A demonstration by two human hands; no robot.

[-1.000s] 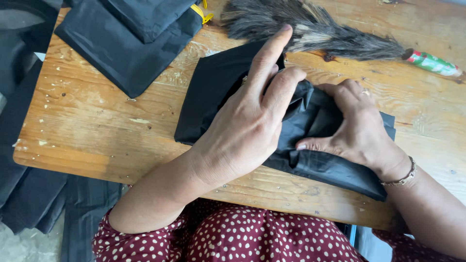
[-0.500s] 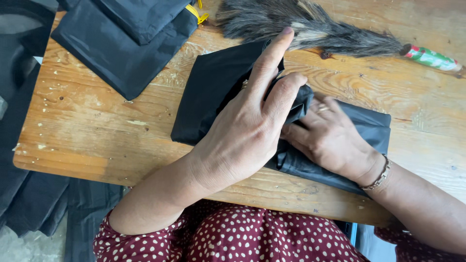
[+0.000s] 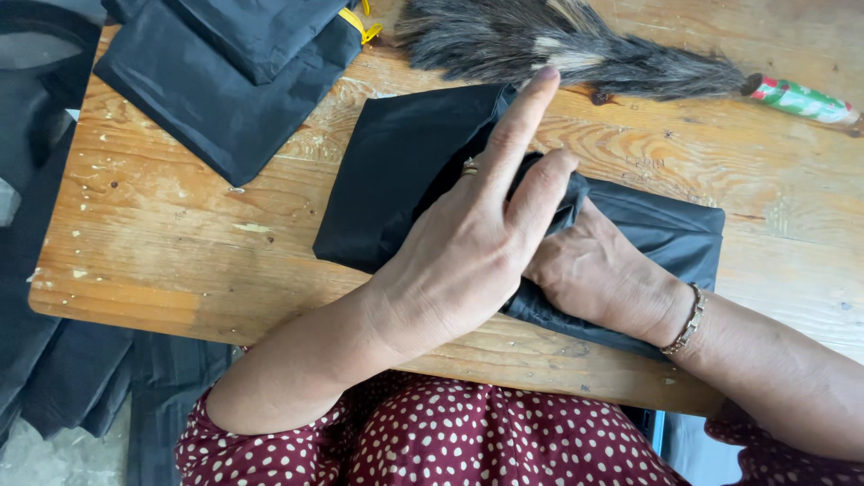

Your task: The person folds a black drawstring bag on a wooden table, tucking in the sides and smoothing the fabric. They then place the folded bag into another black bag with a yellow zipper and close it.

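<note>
A folded black plastic bag [image 3: 396,171] lies on the wooden table [image 3: 153,234] in front of me. My left hand [image 3: 468,243] rests flat on top of it, index finger stretched out toward the far edge, a ring on one finger. My right hand [image 3: 594,270], with a bracelet at the wrist, is tucked partly under the left hand and pushes into a fold of the bag; its fingers are hidden between the black layers.
A stack of folded black bags [image 3: 225,81] with a yellow tie [image 3: 360,25] sits at the far left. A dark feather duster [image 3: 576,49] with a red-and-green handle [image 3: 801,97] lies along the far edge. More black sheets [image 3: 54,360] hang off the table's left side.
My right hand has slid leftward under the left hand, deeper into the bag's fold. The left hand has stayed pressed on the bag with its index finger extended.
</note>
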